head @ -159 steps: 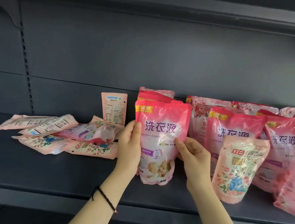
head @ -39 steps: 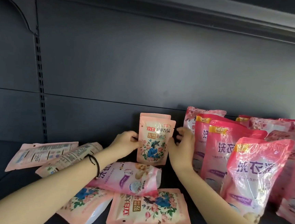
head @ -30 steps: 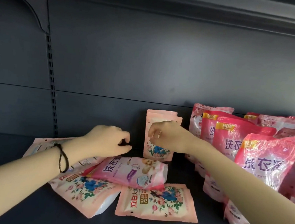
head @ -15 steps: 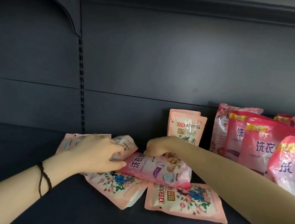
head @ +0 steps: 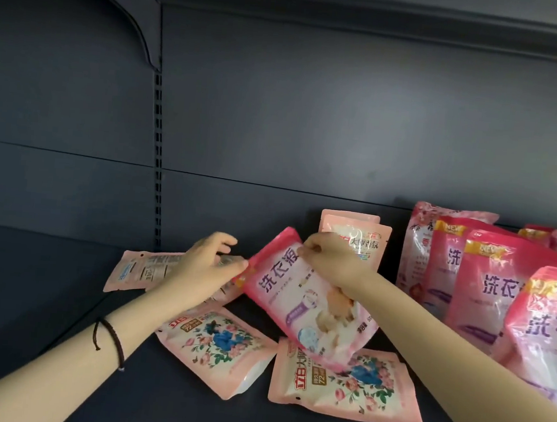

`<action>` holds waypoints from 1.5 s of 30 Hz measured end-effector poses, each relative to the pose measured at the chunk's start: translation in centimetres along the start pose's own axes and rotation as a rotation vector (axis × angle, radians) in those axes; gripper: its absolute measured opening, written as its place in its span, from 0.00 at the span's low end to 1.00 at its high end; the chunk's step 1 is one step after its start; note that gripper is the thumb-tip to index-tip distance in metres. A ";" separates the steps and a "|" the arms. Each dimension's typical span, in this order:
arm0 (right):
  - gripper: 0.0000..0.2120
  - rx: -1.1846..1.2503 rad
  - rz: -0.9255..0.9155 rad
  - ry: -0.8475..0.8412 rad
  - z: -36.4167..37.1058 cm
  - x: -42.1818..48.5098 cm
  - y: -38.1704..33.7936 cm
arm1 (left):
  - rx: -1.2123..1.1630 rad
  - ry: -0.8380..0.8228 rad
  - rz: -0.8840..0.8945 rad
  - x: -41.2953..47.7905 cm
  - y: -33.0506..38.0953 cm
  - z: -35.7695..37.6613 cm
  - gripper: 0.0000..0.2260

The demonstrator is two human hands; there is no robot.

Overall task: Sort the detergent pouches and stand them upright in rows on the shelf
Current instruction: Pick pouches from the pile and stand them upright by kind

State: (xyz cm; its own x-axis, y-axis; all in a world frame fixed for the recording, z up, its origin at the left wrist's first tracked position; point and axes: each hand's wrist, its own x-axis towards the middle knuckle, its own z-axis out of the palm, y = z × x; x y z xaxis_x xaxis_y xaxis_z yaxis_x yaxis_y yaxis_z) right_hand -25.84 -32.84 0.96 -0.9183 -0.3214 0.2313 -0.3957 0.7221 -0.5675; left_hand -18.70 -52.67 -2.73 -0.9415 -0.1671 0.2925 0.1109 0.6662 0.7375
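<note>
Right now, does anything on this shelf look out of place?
Yes. The left floral pouch and right floral pouch lie flat instead of upright; a face-down pouch lies flat too. The right hand holds the pink pouch tilted.

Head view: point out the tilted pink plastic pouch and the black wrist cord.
Tilted pink plastic pouch [head: 295, 306], head view, printed front panel.
Black wrist cord [head: 115, 338], head view, strand crossing the wrist.

1 head-worn camera faces forward and down, near the shelf [head: 44, 291].
</note>
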 end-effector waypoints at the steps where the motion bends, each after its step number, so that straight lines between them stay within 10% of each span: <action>1: 0.12 0.112 -0.001 0.066 -0.4 -0.2 0.3 | -0.103 0.024 -0.026 0.1 0.5 0.7 0.21; 8: 0.09 0.671 -0.061 0.400 -0.2 -2.5 3.4 | -0.633 0.062 0.021 0.1 4.8 6.2 0.26; 20: 0.11 1.048 0.138 0.140 -1.7 -6.2 7.9 | -0.635 -0.058 0.196 -0.4 4.6 10.2 0.33; 31: 0.07 1.153 0.180 0.365 -3.1 -5.2 7.6 | -0.491 -0.043 0.286 1.4 5.5 10.7 0.33; 37: 0.19 0.553 0.068 0.503 -3.3 -6.1 7.8 | -0.237 -0.057 0.323 1.1 5.2 9.7 0.20; 41: 0.24 -0.101 -0.315 0.619 -5.6 -8.9 5.9 | 0.258 -0.039 0.365 -0.5 5.0 6.4 0.08; 45: 0.13 -0.455 -0.463 0.268 -7.2 -10.3 3.9 | 0.711 -0.146 0.509 -2.5 6.1 3.6 0.14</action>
State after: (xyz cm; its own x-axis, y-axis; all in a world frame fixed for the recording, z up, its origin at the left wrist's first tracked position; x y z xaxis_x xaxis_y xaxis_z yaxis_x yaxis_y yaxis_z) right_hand -18.01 -22.31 1.99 -0.6030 -0.5378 0.5892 -0.6604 0.7508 0.0095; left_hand -16.79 -45.60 -1.16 -0.8686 0.3345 0.3655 0.3489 0.9367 -0.0279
